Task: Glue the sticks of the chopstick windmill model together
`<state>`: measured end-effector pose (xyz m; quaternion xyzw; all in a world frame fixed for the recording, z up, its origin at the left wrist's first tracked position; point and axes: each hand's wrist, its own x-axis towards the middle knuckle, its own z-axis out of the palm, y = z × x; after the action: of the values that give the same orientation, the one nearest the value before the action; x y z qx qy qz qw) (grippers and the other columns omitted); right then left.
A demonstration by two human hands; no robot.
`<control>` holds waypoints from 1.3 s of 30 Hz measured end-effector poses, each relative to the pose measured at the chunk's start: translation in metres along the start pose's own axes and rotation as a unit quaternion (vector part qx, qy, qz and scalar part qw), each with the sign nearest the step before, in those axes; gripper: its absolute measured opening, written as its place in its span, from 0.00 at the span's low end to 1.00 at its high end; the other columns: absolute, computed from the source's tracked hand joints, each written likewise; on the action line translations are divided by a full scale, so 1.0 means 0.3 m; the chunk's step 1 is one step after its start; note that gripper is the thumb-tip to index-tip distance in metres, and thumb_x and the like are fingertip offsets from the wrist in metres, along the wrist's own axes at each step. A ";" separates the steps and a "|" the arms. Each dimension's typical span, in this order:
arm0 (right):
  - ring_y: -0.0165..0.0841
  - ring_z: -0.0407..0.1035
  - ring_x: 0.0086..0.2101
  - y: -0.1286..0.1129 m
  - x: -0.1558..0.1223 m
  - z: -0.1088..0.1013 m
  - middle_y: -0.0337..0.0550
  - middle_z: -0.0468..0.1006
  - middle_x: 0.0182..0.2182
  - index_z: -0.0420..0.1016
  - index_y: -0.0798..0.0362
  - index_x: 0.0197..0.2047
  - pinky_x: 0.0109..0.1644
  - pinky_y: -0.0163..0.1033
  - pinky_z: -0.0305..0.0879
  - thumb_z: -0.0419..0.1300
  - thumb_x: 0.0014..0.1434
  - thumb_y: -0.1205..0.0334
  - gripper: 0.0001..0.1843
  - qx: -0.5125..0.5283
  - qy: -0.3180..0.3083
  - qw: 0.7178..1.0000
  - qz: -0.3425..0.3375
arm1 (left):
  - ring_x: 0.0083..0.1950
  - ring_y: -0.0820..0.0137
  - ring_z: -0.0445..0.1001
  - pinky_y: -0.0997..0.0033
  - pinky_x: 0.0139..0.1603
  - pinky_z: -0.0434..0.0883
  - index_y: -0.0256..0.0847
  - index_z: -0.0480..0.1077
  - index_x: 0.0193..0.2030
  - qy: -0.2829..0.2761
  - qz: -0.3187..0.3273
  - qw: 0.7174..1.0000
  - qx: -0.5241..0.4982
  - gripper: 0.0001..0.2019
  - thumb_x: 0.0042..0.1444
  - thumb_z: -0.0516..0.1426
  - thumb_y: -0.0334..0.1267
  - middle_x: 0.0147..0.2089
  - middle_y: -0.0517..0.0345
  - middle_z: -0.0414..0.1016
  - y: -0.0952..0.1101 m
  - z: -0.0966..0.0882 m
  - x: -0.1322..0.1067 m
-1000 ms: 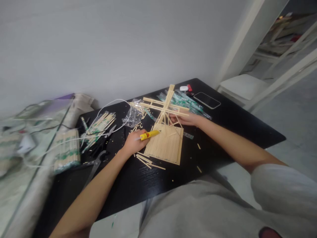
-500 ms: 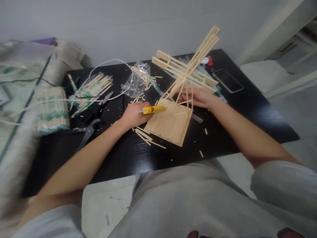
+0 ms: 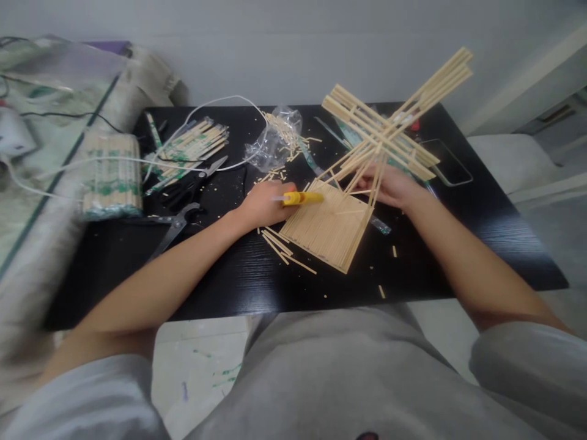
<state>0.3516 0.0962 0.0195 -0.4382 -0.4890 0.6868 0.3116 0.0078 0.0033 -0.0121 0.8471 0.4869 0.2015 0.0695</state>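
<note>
A windmill model built of bamboo sticks [image 3: 389, 131] stands on a flat square base of sticks [image 3: 331, 226] on the black table [image 3: 481, 208]. My left hand [image 3: 263, 205] is closed around a yellow glue gun [image 3: 300, 198] at the base's left edge, nozzle pointing left. My right hand [image 3: 392, 186] grips the model's slanted support sticks just under the crossed blades. A few loose sticks [image 3: 282, 244] lie beside the base near my left hand.
Scissors [image 3: 192, 183], pliers [image 3: 177, 223], packs of wrapped chopsticks [image 3: 190, 146], a bundle [image 3: 110, 177], a white cable [image 3: 215, 110] and a plastic bag of stick offcuts [image 3: 275, 137] lie at left and rear. A phone [image 3: 452, 165] lies behind the blades.
The view has dropped and come closer, so the model looks larger. Both hands keep their holds on the glue gun and the model.
</note>
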 end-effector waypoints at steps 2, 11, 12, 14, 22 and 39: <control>0.30 0.75 0.28 0.001 0.000 0.003 0.34 0.73 0.27 0.77 0.50 0.39 0.46 0.37 0.86 0.73 0.79 0.68 0.15 -0.001 0.010 1.000 0.002 | 0.40 0.63 0.80 0.63 0.42 0.70 0.45 0.80 0.44 0.002 0.003 1.000 0.003 0.11 0.73 0.63 0.49 0.38 0.57 0.83 0.001 -0.001 0.000; 0.28 0.70 0.26 -0.027 -0.037 0.041 0.36 0.74 0.27 0.81 0.53 0.44 0.46 0.35 0.80 0.58 0.87 0.78 0.18 0.020 0.051 0.998 0.036 | 0.43 0.62 0.82 0.63 0.45 0.71 0.44 0.82 0.47 -0.017 0.001 1.000 0.003 0.11 0.74 0.63 0.48 0.40 0.55 0.84 -0.002 -0.005 0.002; 0.27 0.70 0.26 -0.029 -0.039 0.044 0.35 0.74 0.26 0.81 0.53 0.44 0.46 0.34 0.79 0.59 0.87 0.78 0.18 0.021 0.052 0.998 0.035 | 0.43 0.62 0.82 0.63 0.45 0.71 0.44 0.83 0.48 -0.018 0.002 1.000 0.005 0.11 0.74 0.63 0.48 0.41 0.55 0.84 -0.001 -0.006 0.002; 0.27 0.70 0.26 -0.031 -0.040 0.047 0.34 0.73 0.26 0.80 0.53 0.43 0.45 0.33 0.78 0.62 0.86 0.78 0.17 0.021 0.051 0.998 0.030 | 0.44 0.61 0.82 0.63 0.45 0.72 0.43 0.83 0.49 -0.020 0.003 1.000 0.006 0.11 0.74 0.63 0.47 0.42 0.54 0.86 0.000 -0.008 0.002; 0.28 0.73 0.28 -0.028 -0.041 0.038 0.40 0.77 0.28 0.79 0.54 0.39 0.45 0.36 0.81 0.55 0.84 0.82 0.22 0.037 0.042 0.998 0.026 | 0.42 0.62 0.80 0.62 0.44 0.69 0.45 0.82 0.47 -0.004 0.008 1.000 0.003 0.09 0.72 0.64 0.46 0.39 0.56 0.83 0.005 -0.010 0.001; 0.34 0.83 0.36 0.046 0.014 -0.042 0.38 0.83 0.35 0.79 0.50 0.44 0.50 0.43 0.91 0.76 0.74 0.69 0.10 0.043 0.039 0.998 -0.010 | 0.43 0.57 0.84 0.59 0.43 0.68 0.48 0.84 0.51 -0.032 -0.033 0.998 0.031 0.11 0.69 0.62 0.47 0.40 0.53 0.86 0.039 -0.022 0.012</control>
<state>0.3611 0.1004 0.0036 -0.4462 -0.4506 0.6864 0.3559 0.0161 -0.0001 -0.0016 0.8384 0.5180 0.1564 0.0656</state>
